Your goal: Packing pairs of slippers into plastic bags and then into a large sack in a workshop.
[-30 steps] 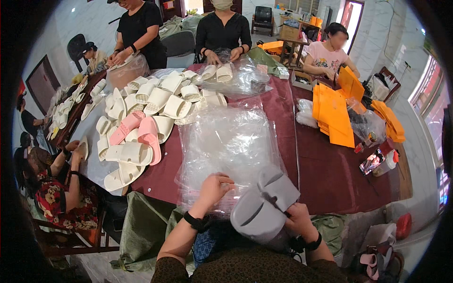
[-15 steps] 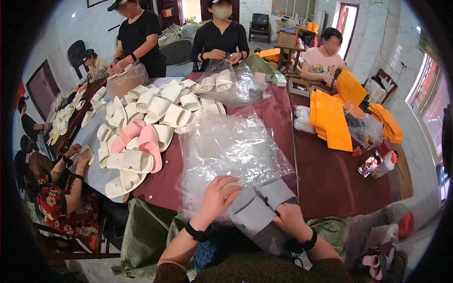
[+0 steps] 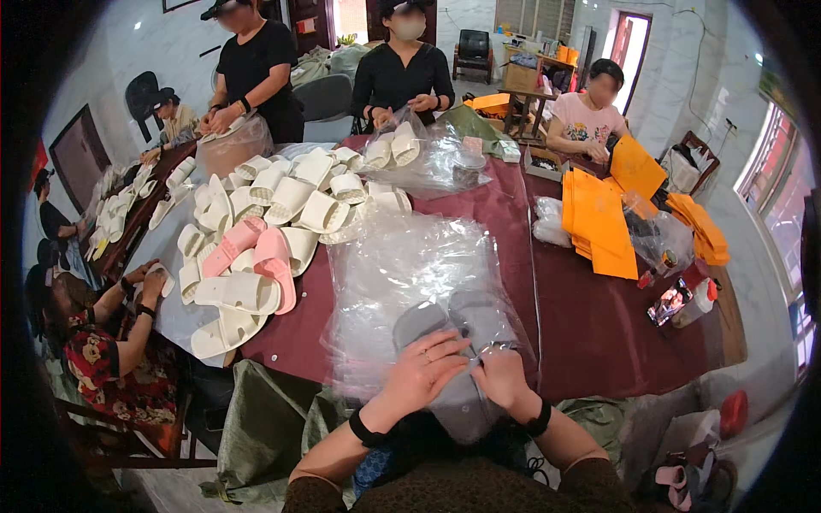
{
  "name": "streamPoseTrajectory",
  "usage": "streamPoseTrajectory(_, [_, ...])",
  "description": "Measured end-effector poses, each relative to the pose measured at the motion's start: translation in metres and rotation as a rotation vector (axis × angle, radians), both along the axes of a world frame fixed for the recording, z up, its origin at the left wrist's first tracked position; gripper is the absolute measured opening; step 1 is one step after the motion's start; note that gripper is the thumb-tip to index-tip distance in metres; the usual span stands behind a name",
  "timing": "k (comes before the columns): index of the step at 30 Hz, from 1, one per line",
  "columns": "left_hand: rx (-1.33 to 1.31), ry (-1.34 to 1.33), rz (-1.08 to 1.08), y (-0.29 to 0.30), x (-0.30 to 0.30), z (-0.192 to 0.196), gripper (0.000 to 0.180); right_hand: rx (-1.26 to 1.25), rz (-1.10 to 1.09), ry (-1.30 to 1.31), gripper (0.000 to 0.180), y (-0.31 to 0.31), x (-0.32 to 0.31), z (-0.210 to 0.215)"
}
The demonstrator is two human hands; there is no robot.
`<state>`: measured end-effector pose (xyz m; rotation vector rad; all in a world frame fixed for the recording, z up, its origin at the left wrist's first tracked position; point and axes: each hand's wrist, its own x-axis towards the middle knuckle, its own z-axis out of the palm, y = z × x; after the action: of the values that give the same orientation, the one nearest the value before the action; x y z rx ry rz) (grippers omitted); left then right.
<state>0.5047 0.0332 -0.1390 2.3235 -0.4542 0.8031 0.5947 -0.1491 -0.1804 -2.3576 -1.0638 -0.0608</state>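
A pair of grey slide slippers [image 3: 466, 406] lies over the stack of clear plastic bags [image 3: 402, 256] at the table's front edge. Their far ends [image 3: 419, 321] show a plastic sheen; whether they are inside the top bag I cannot tell. My left hand [image 3: 428, 368] rests across the left slipper, fingers stretched out. Beside it, my right hand [image 3: 505, 376] is closed at the right slipper's edge, thumb near its strap. Part of both slippers is hidden under my hands.
White slippers [image 3: 291, 198] with pink ones [image 3: 274, 267] are heaped on the left. Orange sheets [image 3: 599, 218], a phone [image 3: 670, 301] and a jar [image 3: 697, 303] lie right. Across the table, a masked person [image 3: 402, 77] handles bagged slippers; other people work around.
The grey slippers have moved forward, away from me, onto the bags. My left hand has shifted right and down over them; my right hand has moved slightly left and up.
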Motion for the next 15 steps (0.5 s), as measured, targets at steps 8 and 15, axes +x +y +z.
streamPoseTrajectory(8, [-0.201,0.062,-0.131,-0.009,-0.005,-0.008,0.016,0.072,-0.195,0.029,0.016,0.049,0.032,-0.012])
streamPoseTrajectory(15, [-0.291,0.169,-0.267,0.001,-0.016,-0.011,0.014,0.209,-0.344,-0.04,0.026,0.098,0.069,-0.023])
